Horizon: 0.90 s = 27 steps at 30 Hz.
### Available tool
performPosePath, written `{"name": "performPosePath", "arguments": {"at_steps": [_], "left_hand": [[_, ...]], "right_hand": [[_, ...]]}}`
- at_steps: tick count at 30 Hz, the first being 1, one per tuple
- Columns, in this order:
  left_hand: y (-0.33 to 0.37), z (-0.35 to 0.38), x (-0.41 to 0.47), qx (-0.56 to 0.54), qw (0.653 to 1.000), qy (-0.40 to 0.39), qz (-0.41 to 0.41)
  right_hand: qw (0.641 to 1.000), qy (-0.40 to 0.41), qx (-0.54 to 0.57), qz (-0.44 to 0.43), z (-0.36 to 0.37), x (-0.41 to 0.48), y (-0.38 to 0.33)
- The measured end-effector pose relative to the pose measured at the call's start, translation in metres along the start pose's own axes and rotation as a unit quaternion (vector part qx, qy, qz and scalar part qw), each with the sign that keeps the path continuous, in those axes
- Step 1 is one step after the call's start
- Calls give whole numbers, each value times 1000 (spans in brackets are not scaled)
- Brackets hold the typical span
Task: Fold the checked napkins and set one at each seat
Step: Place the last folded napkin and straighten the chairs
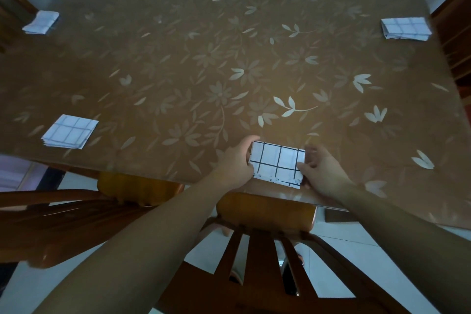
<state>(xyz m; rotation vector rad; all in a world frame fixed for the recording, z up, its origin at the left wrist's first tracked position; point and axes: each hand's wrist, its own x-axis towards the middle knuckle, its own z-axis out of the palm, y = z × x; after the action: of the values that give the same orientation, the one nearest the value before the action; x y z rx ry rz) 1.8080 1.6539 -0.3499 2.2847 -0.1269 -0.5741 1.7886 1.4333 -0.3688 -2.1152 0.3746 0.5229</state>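
A folded white napkin with black checks (277, 163) lies at the near edge of the table (204, 64). My left hand (235, 160) grips its left edge with curled fingers. On the right edge, my right hand (322, 169) pinches the napkin with thumb and fingers. Three other folded checked napkins lie on the table: one at the near left (70, 131), one at the far left corner (40, 22), one at the far right (406, 28).
The table wears a brown cloth with a pale flower pattern. A wooden chair (265, 214) stands right under my arms, another chair (76, 214) to its left. More chairs show at the far left (10, 5) and far right (453, 33) edges.
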Motion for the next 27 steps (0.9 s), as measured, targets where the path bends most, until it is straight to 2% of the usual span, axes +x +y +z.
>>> {"name": "performPosePath", "arguments": {"at_steps": [4, 9, 12, 15, 19, 27], "left_hand": [[-7, 0, -1, 84, 996, 9, 17], [-7, 5, 5, 189, 982, 24, 19], [-7, 5, 7, 273, 961, 15, 43], [-8, -1, 6, 334, 939, -27, 76], [-13, -6, 6, 354, 929, -61, 89], [-24, -4, 15, 365, 921, -88, 101]], "right_hand": [[989, 42, -116, -84, 13, 1, -2], [956, 82, -261, -104, 14, 6, -4], [943, 70, -307, -111, 8, 4, -6], [917, 52, -365, -152, 4, -3, -7], [854, 19, -482, -196, 0, -11, -1], [842, 3, -504, -191, -4, -13, 7]]}}
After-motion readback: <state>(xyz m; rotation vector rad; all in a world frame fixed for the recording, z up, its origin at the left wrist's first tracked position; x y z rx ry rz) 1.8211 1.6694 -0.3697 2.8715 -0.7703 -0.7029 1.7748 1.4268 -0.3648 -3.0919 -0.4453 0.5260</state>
